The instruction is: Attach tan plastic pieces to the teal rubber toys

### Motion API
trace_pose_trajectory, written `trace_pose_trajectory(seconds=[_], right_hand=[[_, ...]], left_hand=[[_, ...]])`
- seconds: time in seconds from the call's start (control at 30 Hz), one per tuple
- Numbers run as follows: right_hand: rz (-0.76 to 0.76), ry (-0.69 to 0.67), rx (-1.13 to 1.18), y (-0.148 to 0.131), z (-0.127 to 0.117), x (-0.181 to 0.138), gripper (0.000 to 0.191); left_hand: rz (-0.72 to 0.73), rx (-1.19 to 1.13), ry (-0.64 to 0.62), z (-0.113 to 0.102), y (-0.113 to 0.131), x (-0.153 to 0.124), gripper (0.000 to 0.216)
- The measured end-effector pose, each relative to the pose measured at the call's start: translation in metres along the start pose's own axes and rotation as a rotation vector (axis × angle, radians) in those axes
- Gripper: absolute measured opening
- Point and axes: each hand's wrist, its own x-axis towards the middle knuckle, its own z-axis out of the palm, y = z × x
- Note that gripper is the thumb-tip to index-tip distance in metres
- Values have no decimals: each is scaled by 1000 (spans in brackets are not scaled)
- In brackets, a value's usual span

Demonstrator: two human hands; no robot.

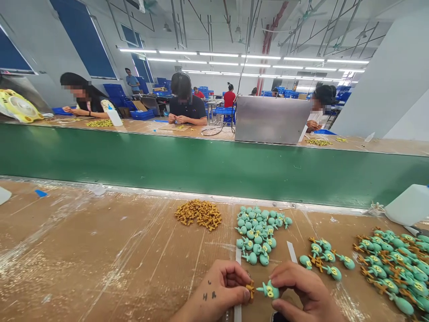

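Between thumb and fingers, my left hand (223,286) pinches a small brown figurine body piece (250,290). My right hand (300,288) grips a mint-green figurine head (269,290) with yellow eyes, its thin peg pointing left at the brown piece. A narrow gap separates the two parts. Beyond my hands lies a pile of loose green heads (258,230), with a heap of brown pieces (198,213) to its left. On the right are a few joined figurines (326,257) and a bigger pile of joined figurines (395,264).
A green conveyor belt (187,161) runs across behind the cardboard-covered table (100,259). A white plastic bottle (409,205) lies at the right edge. Across the belt, several people sit working near a metal box (270,118) and a yellow fan (20,106).
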Motion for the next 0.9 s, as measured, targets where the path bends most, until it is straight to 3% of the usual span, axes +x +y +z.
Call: trace_pose_trajectory(seconds=[0.3,0.7,0.9], right_hand=[[-52,-40,-68,1,5,2,20],[-67,39,-106,0,14,4,18],[-76,55,-115,-5,18,7,18]], left_hand=[[32,-121,-58,-2,-14,7,33],[187,-255,-20,-3,-29,11,40],[195,-218,-44,-1,-17,7,40]])
